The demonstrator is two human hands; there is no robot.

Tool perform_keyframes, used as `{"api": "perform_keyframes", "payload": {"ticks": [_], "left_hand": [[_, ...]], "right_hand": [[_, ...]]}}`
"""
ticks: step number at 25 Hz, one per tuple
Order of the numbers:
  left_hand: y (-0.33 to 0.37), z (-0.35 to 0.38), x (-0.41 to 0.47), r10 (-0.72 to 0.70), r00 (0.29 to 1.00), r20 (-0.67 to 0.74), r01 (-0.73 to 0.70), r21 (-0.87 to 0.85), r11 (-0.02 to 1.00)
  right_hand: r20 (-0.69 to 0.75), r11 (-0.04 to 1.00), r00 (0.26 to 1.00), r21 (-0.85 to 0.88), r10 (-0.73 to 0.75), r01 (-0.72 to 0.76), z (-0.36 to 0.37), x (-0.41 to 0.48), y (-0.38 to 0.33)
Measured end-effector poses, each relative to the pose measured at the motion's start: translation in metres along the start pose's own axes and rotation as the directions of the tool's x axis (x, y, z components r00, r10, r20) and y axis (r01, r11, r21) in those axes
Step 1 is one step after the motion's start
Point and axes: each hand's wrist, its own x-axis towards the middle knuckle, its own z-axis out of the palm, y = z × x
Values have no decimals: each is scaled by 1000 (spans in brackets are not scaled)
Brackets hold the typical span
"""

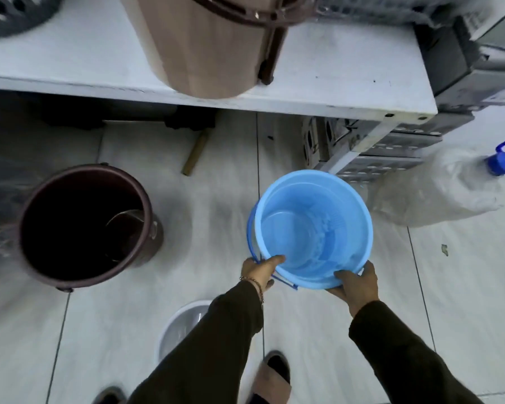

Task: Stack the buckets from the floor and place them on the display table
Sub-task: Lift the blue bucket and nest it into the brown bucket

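A light blue bucket (312, 225) with a darker blue handle is held above the floor, its mouth facing up at me. My left hand (260, 271) grips its near-left rim, thumb inside. On the near-right rim my right hand (357, 284) holds it too. A dark brown bucket (85, 225) stands on the floor to the left, something metallic inside it. Partly hidden under my left sleeve is a white bucket (181, 325) on the floor. On the white display table (333, 83) stands a tan bucket (204, 42) with a brown rim.
A grey perforated basket (15, 10) sits at the table's far left. Metal racks (391, 150) lie under the table's right end. A clear plastic bag with a blue-capped bottle (502, 161) lies at the right. A wooden stick (196, 153) rests on the tiles.
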Motion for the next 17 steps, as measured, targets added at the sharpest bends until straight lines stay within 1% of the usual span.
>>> {"api": "perform_keyframes", "payload": {"ticks": [1,3,5,8,10,12,14,17], "left_hand": [[10,-15,-17,83,996,-43,-86,-69,994],[40,-51,-58,258,952,-166,-281,-135,950],[69,-86,-107,423,877,-228,-455,-109,884],[110,-153,-185,572,782,-245,-602,-63,796],[135,-202,-235,616,733,-288,-655,-53,754],[153,-245,-265,624,701,-345,-680,-63,730],[167,-287,-280,615,674,-409,-695,-70,716],[182,-342,-273,587,641,-496,-706,-81,703]], "right_hand": [[23,1000,999,-2,-26,26,5,-25,-8],[53,994,994,-56,-95,98,19,-80,-23],[100,979,981,-100,-166,176,32,-132,-38],[175,926,935,-171,-309,338,66,-226,-69],[222,879,895,-204,-387,431,99,-284,-87],[288,837,849,-208,-443,507,137,-323,-97],[361,804,817,-236,-449,546,183,-346,-98],[437,768,800,-306,-411,563,252,-352,-80]]}}
